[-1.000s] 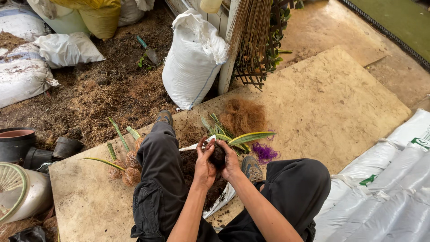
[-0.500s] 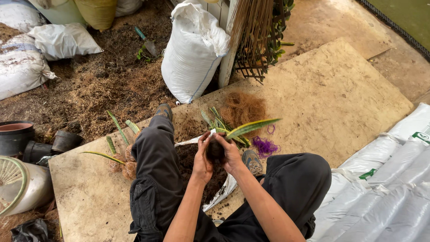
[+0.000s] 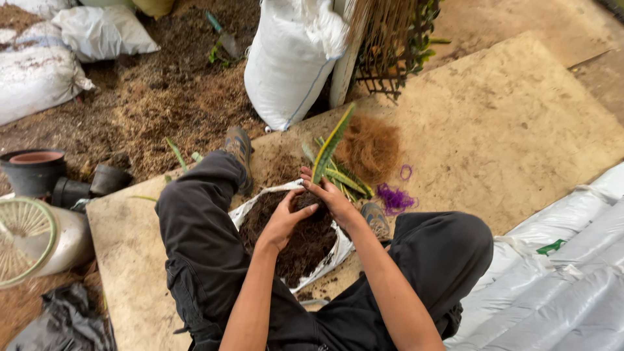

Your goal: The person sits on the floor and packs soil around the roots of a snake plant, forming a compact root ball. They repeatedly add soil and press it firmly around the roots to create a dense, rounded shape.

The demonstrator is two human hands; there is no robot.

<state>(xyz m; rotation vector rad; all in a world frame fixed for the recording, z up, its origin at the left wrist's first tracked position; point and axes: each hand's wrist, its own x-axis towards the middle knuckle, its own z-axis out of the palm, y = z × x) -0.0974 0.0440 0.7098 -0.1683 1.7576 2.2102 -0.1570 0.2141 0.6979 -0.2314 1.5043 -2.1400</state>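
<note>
Both hands clasp one plant at its base, just above centre of the frame: the left hand [image 3: 284, 221] wraps its fingers around the dark root clump, and the right hand [image 3: 330, 197] closes on the same clump from the other side, thumb near the foot of the leaves. The plant [image 3: 331, 144] is a long, stiff leaf, green with yellow edges, rising tilted toward the upper middle of the frame. It is held over an open white bag of dark soil [image 3: 305, 244] that lies between the person's legs. Largest in view, a pale board [image 3: 494, 130] covers the ground from centre to right, and the person sits on it in dark trousers. White sacks [image 3: 572, 273] lie at the lower right. A full white sack [image 3: 289, 62] stands upright at top centre, against a post. Loose brown fibre and soil spread across the upper left. A round white fan cage [image 3: 23, 237] sits at the left edge, with dark plastic pots [image 3: 36, 170] just above it. A heap of brown coir [image 3: 370, 148] rests on the board just right of the plant. More cut leaves [image 3: 344, 179] lie beside the heap. Smallest, a purple tangle of string [image 3: 393, 198] lies near the right shoe [image 3: 376, 220].
</note>
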